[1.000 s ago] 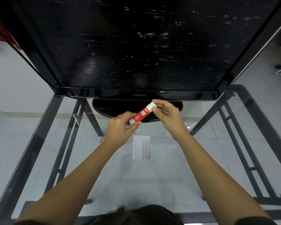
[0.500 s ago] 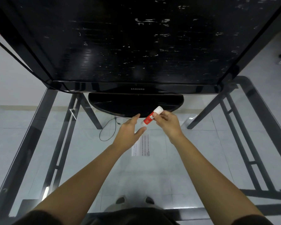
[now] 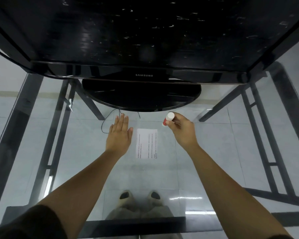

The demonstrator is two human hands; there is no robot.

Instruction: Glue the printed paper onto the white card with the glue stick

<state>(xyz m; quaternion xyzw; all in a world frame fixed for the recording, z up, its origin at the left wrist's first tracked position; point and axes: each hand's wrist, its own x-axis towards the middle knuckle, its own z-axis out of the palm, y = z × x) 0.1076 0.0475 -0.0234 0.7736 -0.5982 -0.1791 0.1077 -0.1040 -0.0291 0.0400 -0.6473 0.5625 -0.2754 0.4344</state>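
A small white sheet with lines of print, the printed paper, lies flat on the glass table between my hands. My right hand is to its upper right, shut on a red glue stick with a white cap that points up and away from me. My left hand is flat and open just left of the paper, fingers together, holding nothing. I cannot make out a separate white card.
A large black Samsung television stands at the back of the table on a round black base. A thin black cable hangs below the glass. The dark table frame runs down both sides. My shoes show through the glass.
My hands have parted. The left hand let go of the glue stick and moved down to the left of the paper. The right hand carried the stick to the right.
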